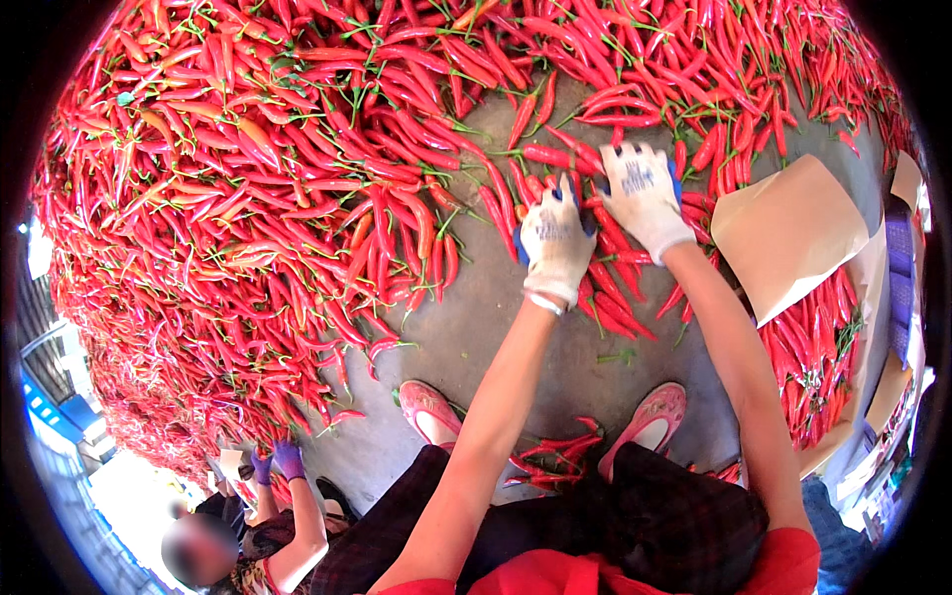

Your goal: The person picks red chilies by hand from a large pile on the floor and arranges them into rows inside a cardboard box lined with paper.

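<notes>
Both my hands wear white gloves with blue palms and reach into loose red chili peppers (613, 312) on the grey floor. My left hand (555, 241) has its fingers bent down around chili peppers, whose tips poke out past its knuckles. Just to its right and slightly farther off, my right hand (643, 193) curls its fingers down over more chili peppers. The palms and the undersides of both hands are hidden, so how many peppers each one grips does not show. Several peppers lie under and between my wrists.
A huge heap of red chili peppers (228, 188) spreads over the left and far side. On the right stands a cardboard box (788, 233) with a raised flap and peppers inside. A few peppers (560, 456) lie between my shoes. At lower left a co-worker's purple-gloved hands (288, 459) touch the heap.
</notes>
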The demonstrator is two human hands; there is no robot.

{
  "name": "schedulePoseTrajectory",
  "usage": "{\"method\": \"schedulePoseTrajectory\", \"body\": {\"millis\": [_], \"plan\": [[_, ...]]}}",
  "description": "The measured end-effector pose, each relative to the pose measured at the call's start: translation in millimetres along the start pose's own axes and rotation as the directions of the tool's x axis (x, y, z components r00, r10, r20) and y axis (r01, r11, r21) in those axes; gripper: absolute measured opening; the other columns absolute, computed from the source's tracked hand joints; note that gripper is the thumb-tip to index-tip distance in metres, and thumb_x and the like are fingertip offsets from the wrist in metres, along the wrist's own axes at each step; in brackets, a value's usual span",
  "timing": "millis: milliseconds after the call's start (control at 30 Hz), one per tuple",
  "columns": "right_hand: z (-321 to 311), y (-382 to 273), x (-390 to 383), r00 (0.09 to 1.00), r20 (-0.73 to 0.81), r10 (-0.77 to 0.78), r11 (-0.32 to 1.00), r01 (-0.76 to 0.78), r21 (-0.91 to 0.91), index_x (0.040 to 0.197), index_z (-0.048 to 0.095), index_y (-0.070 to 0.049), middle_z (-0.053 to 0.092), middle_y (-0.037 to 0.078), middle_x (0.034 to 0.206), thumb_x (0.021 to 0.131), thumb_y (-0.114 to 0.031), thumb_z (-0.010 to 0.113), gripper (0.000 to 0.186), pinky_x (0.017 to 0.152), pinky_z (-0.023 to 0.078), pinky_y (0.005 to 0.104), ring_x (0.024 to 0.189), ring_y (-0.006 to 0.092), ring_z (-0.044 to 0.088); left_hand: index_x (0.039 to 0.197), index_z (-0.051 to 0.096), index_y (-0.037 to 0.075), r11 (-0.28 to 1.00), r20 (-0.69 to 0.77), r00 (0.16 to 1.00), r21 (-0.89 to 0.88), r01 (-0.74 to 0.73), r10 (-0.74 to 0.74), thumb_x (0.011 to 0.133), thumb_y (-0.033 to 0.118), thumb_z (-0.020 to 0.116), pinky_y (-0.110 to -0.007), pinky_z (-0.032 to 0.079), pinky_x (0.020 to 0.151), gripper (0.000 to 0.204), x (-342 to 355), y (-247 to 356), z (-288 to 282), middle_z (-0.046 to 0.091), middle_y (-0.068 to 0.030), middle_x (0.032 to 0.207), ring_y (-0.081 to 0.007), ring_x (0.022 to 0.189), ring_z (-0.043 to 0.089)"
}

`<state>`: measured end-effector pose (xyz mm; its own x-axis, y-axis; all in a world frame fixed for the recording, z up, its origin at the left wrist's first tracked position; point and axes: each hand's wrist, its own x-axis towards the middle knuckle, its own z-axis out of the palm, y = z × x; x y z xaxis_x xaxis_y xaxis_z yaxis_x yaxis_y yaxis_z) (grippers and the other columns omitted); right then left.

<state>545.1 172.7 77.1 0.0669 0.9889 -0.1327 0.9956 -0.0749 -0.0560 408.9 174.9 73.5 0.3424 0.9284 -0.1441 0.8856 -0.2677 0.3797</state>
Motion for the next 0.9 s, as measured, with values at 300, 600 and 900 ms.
{"method": "schedulePoseTrajectory", "body": {"millis": [300,600,900], "plan": [[-25,31,-58,0.936,0.268,0.228,-0.116,-0.247,0.962,0.13,0.042,-0.011,0.06,0.005,0.093,0.087,-0.013,0.048,0.043,0.06,0.044,0.022,0.066,0.0104,0.052,0.119,0.047,-0.002,0.054,0.205,0.952,-0.974,0.222,-0.226,0.077,-0.003,0.054,-0.026,0.045,0.081,0.043,-59,-65,3,0.06,-0.0101,0.104,-0.014,0.094,0.057],[-34,28,-58,0.973,0.178,0.149,-0.277,-0.132,0.952,0.119,0.05,-0.004,0.062,0.012,0.1,0.079,-0.015,0.061,0.043,0.076,0.049,0.0307,0.087,0.0202,0.061,0.094,0.058,0.003,-0.205,0.296,0.839,-0.953,0.224,-0.458,0.085,0.014,0.051,-0.028,0.043,0.054,0.015,-59,-81,-15,0.06,-0.0065,0.082,-0.0119,0.065,0.054],[-21,-40,42,0.975,0.206,-0.083,0.978,0.041,0.203,0.118,0.046,-0.006,0.052,0.018,0.112,0.08,-0.03,0.059,0.046,0.085,0.044,0.0423,0.103,0.0328,0.053,0.107,0.056,0.002,0.861,-0.301,0.859,-0.436,0.263,-0.415,0.069,0.021,0.07,-0.041,0.046,0.076,0.045,-18,-84,-13,0.061,-0.0212,0.09,-0.0353,0.086,0.059]]}}
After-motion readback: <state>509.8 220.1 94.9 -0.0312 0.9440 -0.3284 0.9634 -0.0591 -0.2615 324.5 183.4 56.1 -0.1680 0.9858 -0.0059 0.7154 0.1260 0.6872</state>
